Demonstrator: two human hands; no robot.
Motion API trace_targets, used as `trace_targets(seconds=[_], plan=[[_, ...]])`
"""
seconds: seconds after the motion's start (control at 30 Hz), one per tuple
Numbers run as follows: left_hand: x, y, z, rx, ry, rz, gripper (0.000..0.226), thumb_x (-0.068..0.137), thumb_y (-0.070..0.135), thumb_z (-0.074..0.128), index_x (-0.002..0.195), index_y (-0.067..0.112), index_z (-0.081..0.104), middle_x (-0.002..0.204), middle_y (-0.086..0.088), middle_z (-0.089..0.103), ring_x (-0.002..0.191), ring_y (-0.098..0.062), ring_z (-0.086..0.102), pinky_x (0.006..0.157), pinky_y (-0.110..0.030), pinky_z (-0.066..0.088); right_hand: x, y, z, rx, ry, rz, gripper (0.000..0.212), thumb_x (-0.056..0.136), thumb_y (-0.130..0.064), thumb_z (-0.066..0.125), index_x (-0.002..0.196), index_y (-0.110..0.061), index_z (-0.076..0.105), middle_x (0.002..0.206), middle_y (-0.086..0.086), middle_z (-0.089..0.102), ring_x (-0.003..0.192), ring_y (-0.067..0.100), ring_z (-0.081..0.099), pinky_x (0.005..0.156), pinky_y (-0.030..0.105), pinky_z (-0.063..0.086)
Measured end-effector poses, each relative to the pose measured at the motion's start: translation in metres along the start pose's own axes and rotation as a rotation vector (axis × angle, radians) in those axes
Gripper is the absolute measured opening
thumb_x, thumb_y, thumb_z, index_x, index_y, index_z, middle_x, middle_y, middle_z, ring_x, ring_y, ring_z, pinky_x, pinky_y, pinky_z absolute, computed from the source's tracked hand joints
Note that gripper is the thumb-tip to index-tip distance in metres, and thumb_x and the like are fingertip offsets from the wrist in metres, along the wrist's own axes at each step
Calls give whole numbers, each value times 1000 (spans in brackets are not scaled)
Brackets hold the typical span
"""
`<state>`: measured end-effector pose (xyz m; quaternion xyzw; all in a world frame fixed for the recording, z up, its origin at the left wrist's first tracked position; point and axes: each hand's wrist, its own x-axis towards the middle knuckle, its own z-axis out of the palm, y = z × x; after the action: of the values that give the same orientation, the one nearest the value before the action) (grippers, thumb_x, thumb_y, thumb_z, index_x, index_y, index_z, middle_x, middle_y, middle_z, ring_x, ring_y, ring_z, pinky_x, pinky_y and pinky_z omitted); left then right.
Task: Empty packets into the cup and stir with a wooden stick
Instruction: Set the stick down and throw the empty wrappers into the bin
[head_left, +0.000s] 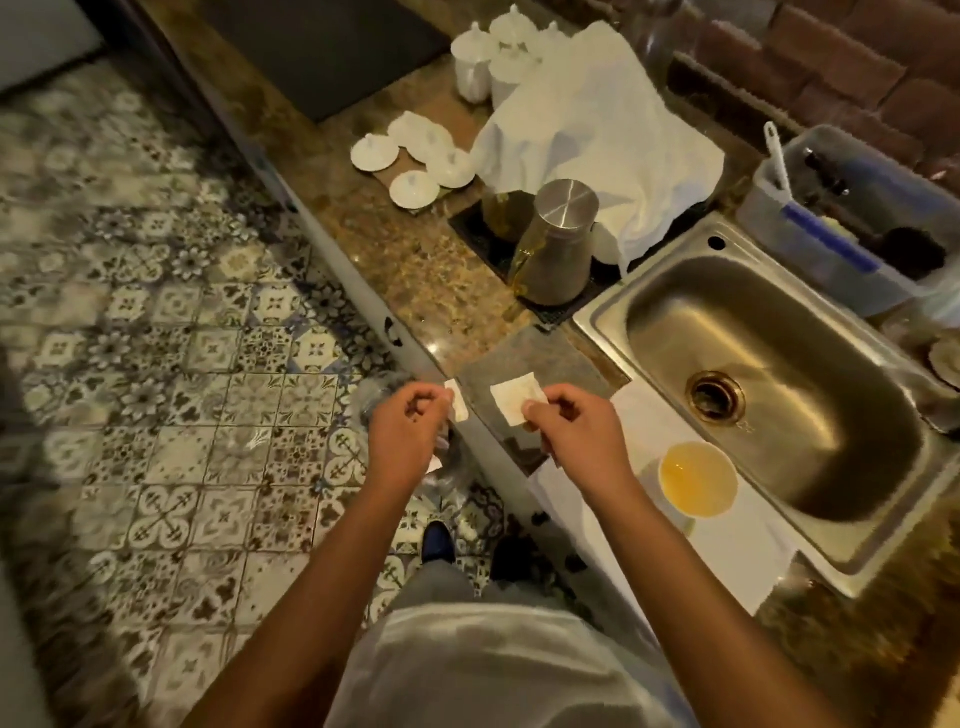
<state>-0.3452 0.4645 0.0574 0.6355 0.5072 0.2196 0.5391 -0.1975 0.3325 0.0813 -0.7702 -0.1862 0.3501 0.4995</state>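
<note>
While the cup (697, 479) of yellow liquid stands on white paper (727, 551) on the surface (415, 270), just beside the sink (779, 374), both hands hang left of it. Right hand (582, 431) has its grip pinched on a pale packet (516, 397). Left hand (408, 426) has its grip pinched on a torn-off strip (458, 402), out past the surface edge, apart from the packet.

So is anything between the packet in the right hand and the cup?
Nothing visible. The right hand holds the packet above the counter edge, and the open cup sits lower right on white paper beside the sink, its mouth uncovered.
</note>
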Motion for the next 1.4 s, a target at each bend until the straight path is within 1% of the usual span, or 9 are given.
trace_targets(seconds=[0.2,0.3,0.5,0.7,0.83,1.0,1.13,1.27,1.4], plan=[[4,-32,-31,-55,158,-110,9,89,28,72,81,27,73,78,-9,72,71,-14,65,72,-36,55,15,10,44,-66,-63,65,14,82,-18,69,70,-10,67,72,20,67,58,18,53,58,33,43],[13,-53,-45,-51,198,-161,7,92,27,71,91,21,74,80,4,71,68,-3,62,70,-27,52,23,17,70,-99,-86,81,16,82,-20,68,67,-14,66,72,21,67,57,18,53,57,34,43],[44,-118,-66,3,185,-234,10,93,26,69,99,19,73,93,6,72,83,-7,65,66,-11,50,45,43,141,-156,-157,102,14,83,-17,70,70,-13,69,66,15,65,56,13,50,57,31,41],[100,-188,-81,83,132,-338,14,95,23,66,98,12,74,95,-5,74,85,-20,68,76,-27,55,85,93,214,-277,-173,172,14,88,-19,71,79,-8,72,72,19,70,59,17,56,59,35,49],[138,-228,-90,125,100,-388,18,92,24,70,94,7,76,94,-12,76,86,-28,72,85,-44,59,121,127,259,-357,-153,262,12,89,-25,71,88,-14,75,75,8,75,69,24,69,68,39,56],[176,-275,-92,196,73,-418,18,92,24,70,98,8,77,91,-9,75,77,-16,64,67,-21,47,159,169,298,-425,-149,331,11,88,-28,72,89,-17,76,76,3,75,69,21,71,70,37,59],[200,-310,-82,245,58,-467,13,93,23,69,99,13,76,85,3,66,67,-1,56,63,-16,45,185,203,313,-481,-134,399,16,87,-30,71,89,-15,77,81,7,77,77,28,72,75,43,61],[220,-344,-69,241,10,-498,10,93,22,68,92,14,74,88,-2,70,86,-20,67,81,-33,55,211,237,327,-500,-121,493,20,86,-34,69,91,-17,78,84,6,79,80,27,74,79,48,62],[239,-379,-52,258,-16,-548,14,93,27,68,94,14,73,86,1,68,84,-17,66,75,-28,51,233,269,343,-554,-106,543,27,85,-37,70,96,-14,81,93,10,80,89,29,75,81,44,62]])
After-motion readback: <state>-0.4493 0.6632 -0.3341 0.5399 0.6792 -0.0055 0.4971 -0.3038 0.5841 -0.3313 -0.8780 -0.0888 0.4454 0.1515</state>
